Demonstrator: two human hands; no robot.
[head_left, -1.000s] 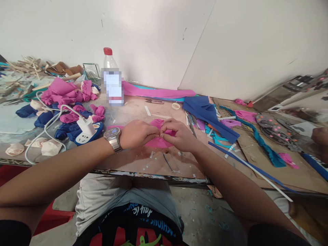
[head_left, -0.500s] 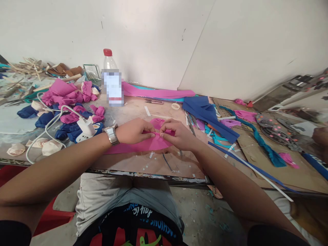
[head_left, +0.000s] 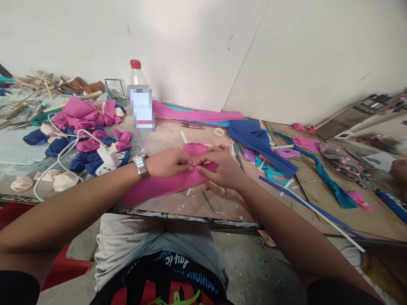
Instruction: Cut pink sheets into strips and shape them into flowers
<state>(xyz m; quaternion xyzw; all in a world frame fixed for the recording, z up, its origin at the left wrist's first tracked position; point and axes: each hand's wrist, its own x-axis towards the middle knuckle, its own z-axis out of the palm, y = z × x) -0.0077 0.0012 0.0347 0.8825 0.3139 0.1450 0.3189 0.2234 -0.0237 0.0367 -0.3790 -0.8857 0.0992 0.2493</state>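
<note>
Pinching a gathered fold of a pink strip [head_left: 149, 189], my left hand [head_left: 167, 163] and right hand [head_left: 219, 167] work close together at the front of a cluttered worktable [head_left: 171, 137]. Thumb and fingers are closed on the material on both sides; whether the two sets of fingertips touch, I cannot tell. The strip lies beneath both hands, its loose length spreading toward the table's front edge on my left. I judge it light, limp and thin, quick to crease and perhaps to tear; cloth or crepe paper, I cannot say. The gathers look best held by fingertips right at the fold, with little pull on the loose length. My own fingers hide part of that fold. To my left, a watch [head_left: 140, 166] circles the wrist near a white charger [head_left: 108, 157] and its looping cable [head_left: 59, 157], the likeliest snag for that forearm. Beyond the hands lie small snips [head_left: 192, 126] and a pale ring [head_left: 218, 131]; blue material [head_left: 254, 140] and a white stick [head_left: 327, 219] crowd my right.
</note>
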